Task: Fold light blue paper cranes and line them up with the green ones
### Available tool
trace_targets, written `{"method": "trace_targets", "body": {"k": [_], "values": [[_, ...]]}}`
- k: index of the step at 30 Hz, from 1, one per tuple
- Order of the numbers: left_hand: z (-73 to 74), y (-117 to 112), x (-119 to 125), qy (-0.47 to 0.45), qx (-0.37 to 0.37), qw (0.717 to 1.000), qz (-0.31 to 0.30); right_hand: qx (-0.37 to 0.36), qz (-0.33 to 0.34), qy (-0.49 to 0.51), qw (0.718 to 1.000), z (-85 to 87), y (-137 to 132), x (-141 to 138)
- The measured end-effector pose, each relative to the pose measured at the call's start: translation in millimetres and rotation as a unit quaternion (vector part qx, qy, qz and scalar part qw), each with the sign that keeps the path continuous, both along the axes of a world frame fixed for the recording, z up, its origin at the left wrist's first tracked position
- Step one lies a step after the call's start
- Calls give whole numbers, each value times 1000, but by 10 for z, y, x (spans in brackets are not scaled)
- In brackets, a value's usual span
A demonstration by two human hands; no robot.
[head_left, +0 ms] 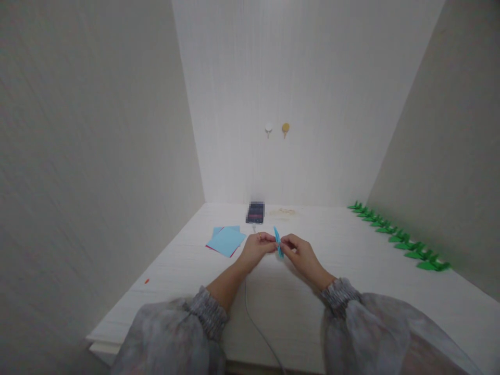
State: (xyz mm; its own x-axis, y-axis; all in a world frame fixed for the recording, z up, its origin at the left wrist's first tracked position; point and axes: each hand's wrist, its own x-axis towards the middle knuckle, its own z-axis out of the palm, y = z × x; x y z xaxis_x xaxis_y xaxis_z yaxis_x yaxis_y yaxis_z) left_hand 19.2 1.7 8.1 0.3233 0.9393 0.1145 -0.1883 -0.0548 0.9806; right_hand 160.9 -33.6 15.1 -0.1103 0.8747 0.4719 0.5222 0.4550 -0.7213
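Left fingers [267, 237] and right fingers [291, 240], nearly closed, pinch blue paper [277, 235]; the phone screen [255, 212] is pixelated beyond reading.

Small light-blue paper piece [277, 235], nearly edge-on, slightly aslant, between the fingers [289, 240]

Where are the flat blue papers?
In the head view, the blue papers lie left of centre on the table, left of the left hand and nearer the person than the phone.
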Motion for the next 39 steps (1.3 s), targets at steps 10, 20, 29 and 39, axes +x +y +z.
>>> {"method": "trace_targets", "body": {"k": [10,20,29,39], "values": [[8,-25,-39,32,34,999,-10,-53,41,129,989,-170,106,51],[-28,4,-18,-46,-7,999,-18,-131,85,242,958,-97,63,4],[-34,-25,-17,-24,-9,998,-53,-151,103,251,951,-68,11,-8],[-30,-11,9,-31,20,999,0,-140,63,246,957,-72,34,-14]]}}
